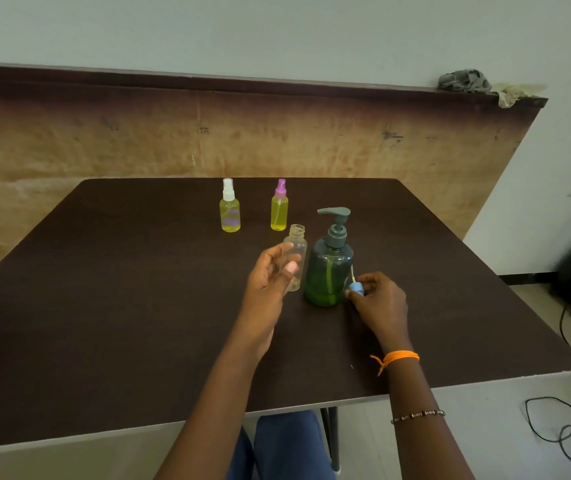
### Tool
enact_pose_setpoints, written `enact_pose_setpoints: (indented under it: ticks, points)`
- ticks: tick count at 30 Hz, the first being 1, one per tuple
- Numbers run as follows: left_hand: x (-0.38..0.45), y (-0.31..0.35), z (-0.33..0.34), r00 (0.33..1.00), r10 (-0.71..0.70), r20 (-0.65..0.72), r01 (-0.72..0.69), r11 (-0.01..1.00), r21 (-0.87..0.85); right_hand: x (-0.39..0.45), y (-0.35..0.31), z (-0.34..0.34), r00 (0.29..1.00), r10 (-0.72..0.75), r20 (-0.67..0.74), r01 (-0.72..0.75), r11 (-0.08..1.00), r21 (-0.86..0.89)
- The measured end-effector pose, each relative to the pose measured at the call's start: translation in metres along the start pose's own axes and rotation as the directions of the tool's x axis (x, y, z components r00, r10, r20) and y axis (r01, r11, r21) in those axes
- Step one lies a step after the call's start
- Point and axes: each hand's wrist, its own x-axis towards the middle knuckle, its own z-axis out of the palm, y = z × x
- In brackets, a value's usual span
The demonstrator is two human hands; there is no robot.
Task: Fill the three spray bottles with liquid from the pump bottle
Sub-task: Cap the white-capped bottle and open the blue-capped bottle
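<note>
Head view: third spray bottle waiting uncapped beside the pump bottle.

Left hand [272, 271] is curling loosely around the empty clear bottle [295, 259], upright, mouth just left of and below the pump bottle [329, 268] spout. Right hand [377, 299] is pinching the blue sprayer cap [356, 289] beside the pump bottle's base, nearer the pump; two filled bottles are standing behind on the table [138, 306].

- Left hand [270, 275] reaches forward, palm turned inward, fingers [278, 254] and thumb curled in a hold.
- Right hand [379, 299] sits lower, knuckles up, fingertips pinched together; an orange thread circles its wrist.
</note>
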Motion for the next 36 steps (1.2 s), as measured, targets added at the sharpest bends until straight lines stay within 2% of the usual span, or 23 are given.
enact_pose_setpoints:
  ticks: [6,12,22,30,36]
  points:
    - [0.001,-0.002,-0.001,1.0,-0.012,-0.006,0.012,1.0,-0.011,0.005,0.004,-0.012,0.996,0.078,0.034,-0.082,0.989,0.119]
    - [0.001,-0.004,-0.001,1.0,-0.013,-0.003,0.012,1.0,-0.025,0.008,0.011,-0.02,0.994,0.106,0.014,-0.107,0.982,0.156]
    - [0.0,-0.005,0.002,1.0,-0.022,0.008,0.022,0.999,-0.025,0.009,0.014,-0.026,0.991,0.136,0.009,-0.136,0.979,0.155]
    - [-0.001,-0.003,0.003,1.0,-0.016,0.01,0.016,1.0,-0.021,0.009,-0.003,-0.008,0.994,0.055,0.096,-0.066,0.991,0.115]
    - [0.001,-0.005,0.002,1.0,-0.026,0.007,0.026,1.0,-0.018,0.01,0.007,-0.019,0.994,0.086,0.07,-0.095,0.988,0.123]
